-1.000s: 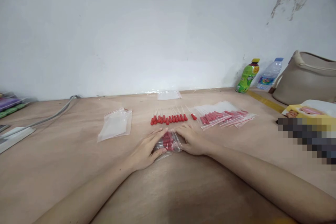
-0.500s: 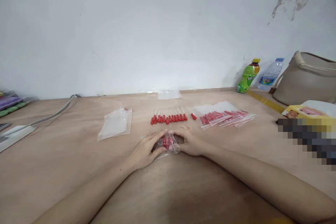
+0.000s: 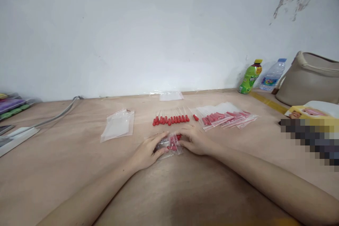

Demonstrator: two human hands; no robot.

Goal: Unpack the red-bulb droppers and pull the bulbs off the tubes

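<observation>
Between my two hands is a clear zip bag (image 3: 173, 149) low on the table, with red-ended pieces (image 3: 175, 141) and their thin, shiny stems inside. My left hand (image 3: 147, 152) grips the bag's left part between thumb and fingers. On the other side, my right hand (image 3: 197, 142) has its thumb and fingertips closed on the bag's right end, beside the red ends. Just beyond lies a row of loose red-bulbed, thin-stemmed pieces (image 3: 172, 120), which look like droppers. One piece (image 3: 195, 117) lies slightly apart at the row's right.
Flat bags (image 3: 116, 125) lie to the left, and another (image 3: 171, 95) near the wall. Filled bags (image 3: 225, 114) overlap at right. Farther right stand a green bottle (image 3: 250, 77), a clear bottle (image 3: 273, 75) and a beige handbag (image 3: 308, 79). A grey cable (image 3: 57, 113) runs at left.
My right hand has shifted slightly right and its fingers have spread along the bag's end. The red ends now sit farther right. My left hand has barely moved.
</observation>
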